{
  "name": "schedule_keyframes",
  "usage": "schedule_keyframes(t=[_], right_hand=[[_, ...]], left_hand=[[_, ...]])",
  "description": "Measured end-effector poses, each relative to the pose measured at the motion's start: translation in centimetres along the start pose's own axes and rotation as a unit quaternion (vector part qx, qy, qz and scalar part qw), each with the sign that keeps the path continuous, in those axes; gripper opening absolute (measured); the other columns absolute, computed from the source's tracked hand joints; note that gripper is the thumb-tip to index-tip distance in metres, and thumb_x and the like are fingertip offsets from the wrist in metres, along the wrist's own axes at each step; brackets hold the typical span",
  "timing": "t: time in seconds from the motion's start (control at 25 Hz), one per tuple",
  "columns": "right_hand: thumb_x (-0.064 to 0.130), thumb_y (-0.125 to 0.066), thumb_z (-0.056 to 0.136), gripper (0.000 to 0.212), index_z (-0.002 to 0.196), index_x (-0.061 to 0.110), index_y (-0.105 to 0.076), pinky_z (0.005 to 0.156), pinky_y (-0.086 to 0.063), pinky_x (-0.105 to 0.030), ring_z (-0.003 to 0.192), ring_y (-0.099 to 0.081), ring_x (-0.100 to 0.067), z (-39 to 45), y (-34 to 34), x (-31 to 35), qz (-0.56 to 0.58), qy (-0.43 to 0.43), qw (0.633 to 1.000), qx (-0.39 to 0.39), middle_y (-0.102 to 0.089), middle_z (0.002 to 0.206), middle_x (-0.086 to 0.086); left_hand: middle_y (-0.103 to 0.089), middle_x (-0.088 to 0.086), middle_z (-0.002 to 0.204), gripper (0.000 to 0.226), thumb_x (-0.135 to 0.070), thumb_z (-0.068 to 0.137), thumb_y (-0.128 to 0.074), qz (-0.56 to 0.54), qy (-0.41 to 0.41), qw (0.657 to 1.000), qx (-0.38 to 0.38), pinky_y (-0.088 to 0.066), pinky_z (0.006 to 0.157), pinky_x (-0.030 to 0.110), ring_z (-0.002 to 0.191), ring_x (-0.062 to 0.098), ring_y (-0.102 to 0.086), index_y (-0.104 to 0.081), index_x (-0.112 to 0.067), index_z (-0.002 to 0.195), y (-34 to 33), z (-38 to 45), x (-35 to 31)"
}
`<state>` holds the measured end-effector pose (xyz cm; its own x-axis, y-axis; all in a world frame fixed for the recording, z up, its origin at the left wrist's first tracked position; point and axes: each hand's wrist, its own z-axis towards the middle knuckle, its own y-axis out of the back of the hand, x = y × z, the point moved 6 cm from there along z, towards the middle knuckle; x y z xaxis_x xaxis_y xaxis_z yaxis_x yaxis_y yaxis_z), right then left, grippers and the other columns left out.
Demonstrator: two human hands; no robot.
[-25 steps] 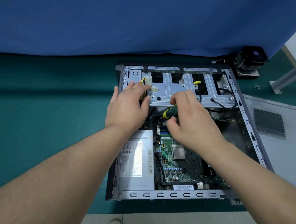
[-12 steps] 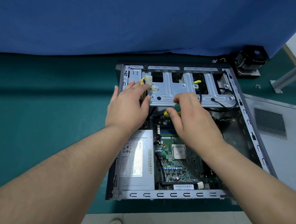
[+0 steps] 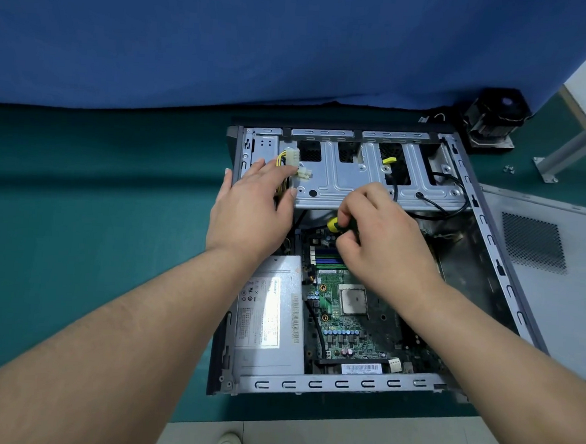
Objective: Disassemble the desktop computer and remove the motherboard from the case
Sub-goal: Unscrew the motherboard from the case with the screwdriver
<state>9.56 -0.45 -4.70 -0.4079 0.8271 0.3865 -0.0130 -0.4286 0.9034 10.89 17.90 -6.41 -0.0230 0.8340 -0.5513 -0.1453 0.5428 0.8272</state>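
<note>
Inside the case (image 3: pixel 486 233), right hand (image 3: pixel 383 241) fingers pinch a mostly hidden screwdriver (image 3: pixel 333 225); left hand (image 3: pixel 251 212) fingers spread.

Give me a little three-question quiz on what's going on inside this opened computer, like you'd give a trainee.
1. True or false: the left hand is holding the screwdriver.
2. Which part lies in the case directly left of the motherboard? A) a fan B) the power supply C) a hard disk
3. Fill in: the detached side panel lies on the green mat to the ____ of the case.

Key:
1. False: the right hand grips its green and yellow handle, while the left rests on the metal drive cage.
2. B
3. right
</note>
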Motion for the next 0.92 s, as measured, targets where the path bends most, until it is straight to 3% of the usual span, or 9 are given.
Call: schedule_keyframes(t=[0.36,0.56,0.76,0.92], right_hand=[[0.003,-0.061,0.08,0.02,0.092,0.018,-0.054,0.062,-0.03,-0.026,0.077,-0.045,-0.014,-0.6,-0.1,-0.6,0.021,-0.01,0.999,-0.023,-0.047,0.102,0.004],[0.004,-0.061,0.081,0.02,0.092,0.018,-0.054,0.061,-0.028,-0.013,0.075,-0.045,-0.014,-0.7,-0.1,-0.8,0.018,-0.015,0.999,-0.028,-0.047,0.103,0.004],[0.004,-0.061,0.081,0.019,0.093,0.017,-0.054,0.064,-0.032,-0.026,0.079,-0.047,-0.016,-0.9,-0.5,-0.8,0.006,-0.006,1.0,-0.02,-0.048,0.104,0.002],[0.003,-0.061,0.079,0.02,0.092,0.017,-0.054,0.061,-0.031,-0.025,0.077,-0.046,-0.015,-1.1,-0.4,-0.8,0.014,-0.002,0.999,-0.034,-0.048,0.103,0.003]], left_hand=[[-0.046,-0.006,0.157,0.039,-0.036,0.104,-0.048,0.005,0.001,1.0,0.006,-0.007,0.128,0.045,0.152,0.01,-0.028,-0.054,-0.036,0.143,0.0,0.0,0.0],[-0.046,-0.006,0.157,0.039,-0.036,0.104,-0.048,0.004,0.001,1.0,0.004,-0.006,0.128,0.045,0.152,0.011,-0.028,-0.054,-0.035,0.143,0.0,0.0,0.0],[-0.047,-0.006,0.157,0.039,-0.036,0.105,-0.048,0.004,0.0,1.0,0.004,-0.006,0.128,0.045,0.152,0.011,-0.028,-0.054,-0.035,0.143,0.0,0.0,0.0],[-0.047,-0.006,0.157,0.039,-0.036,0.104,-0.048,0.004,0.001,1.0,0.005,-0.006,0.128,0.045,0.152,0.011,-0.028,-0.055,-0.035,0.143,-0.1,0.1,0.0]])
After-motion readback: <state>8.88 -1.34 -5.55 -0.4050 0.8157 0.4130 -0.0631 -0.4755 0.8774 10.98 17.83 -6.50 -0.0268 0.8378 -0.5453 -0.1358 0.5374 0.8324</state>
